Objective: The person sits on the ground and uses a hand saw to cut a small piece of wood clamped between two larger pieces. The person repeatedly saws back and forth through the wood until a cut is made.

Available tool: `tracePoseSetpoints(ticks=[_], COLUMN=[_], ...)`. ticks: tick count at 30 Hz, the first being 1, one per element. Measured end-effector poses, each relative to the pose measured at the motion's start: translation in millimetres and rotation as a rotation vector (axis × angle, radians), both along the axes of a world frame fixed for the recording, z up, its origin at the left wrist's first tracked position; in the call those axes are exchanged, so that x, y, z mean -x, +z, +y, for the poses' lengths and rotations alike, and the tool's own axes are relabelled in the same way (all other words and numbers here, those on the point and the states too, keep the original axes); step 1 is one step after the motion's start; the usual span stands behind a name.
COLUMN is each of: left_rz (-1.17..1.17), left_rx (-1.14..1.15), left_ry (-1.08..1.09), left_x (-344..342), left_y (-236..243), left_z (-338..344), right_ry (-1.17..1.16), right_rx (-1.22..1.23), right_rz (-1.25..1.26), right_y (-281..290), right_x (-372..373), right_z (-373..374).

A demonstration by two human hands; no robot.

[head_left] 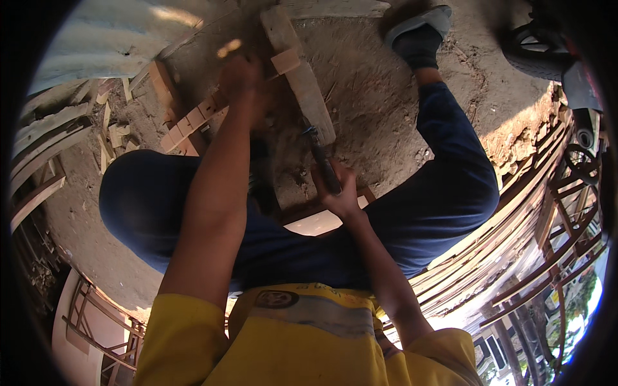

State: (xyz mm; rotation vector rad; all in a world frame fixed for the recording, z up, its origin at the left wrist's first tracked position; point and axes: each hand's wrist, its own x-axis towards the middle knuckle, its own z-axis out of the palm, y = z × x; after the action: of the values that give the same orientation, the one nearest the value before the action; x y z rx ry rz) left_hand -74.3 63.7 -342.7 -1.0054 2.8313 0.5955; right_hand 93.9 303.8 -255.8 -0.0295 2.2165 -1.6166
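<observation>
In the head view, we saw nearest to us a yellow cloth shirt (302,350) and, just past it, navy-blue cloth trousers (428,206) with the knees spread wide. Between the knees, the right hand (341,192) was wrapped firmly around a slim, dark, rod-shaped hand tool (322,156). The tool's long axis pointed away from the body, and its shiny tip met the outline of a pale, flat wooden plank (314,100) at its near end; we could not tell whether the two touched.

Ahead and to the left of that grip lay a light-brown wooden strip (195,117) crossed by evenly spaced dark lines. It ran slantwise, near left to far right, so the left hand (241,76) was clearly the nearer one. That hand was blurred beside the strip, and we could not tell whether its fingers held anything. Farthest out, we noted a grey open-heeled sandal (438,20) on one foot.
</observation>
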Motion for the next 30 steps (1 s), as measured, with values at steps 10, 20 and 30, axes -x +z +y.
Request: tracePoseSetpoints(ticks=[10,20,30], left_rz=[0.329,-0.061,-0.111], left_rx=[0.117,0.103,0.035], left_ry=[-0.562,-0.594,-0.654], left_x=[-49,-37,-42], left_y=[2,27,48], left_z=[-15,-6,-3], right_ry=[-0.032,-0.033,-0.032], right_rx=[0.065,0.005,-0.079], right_rz=[-0.019,-0.003,0.072], right_y=[15,27,31], right_x=[6,6,-6], right_z=[0,-4,1])
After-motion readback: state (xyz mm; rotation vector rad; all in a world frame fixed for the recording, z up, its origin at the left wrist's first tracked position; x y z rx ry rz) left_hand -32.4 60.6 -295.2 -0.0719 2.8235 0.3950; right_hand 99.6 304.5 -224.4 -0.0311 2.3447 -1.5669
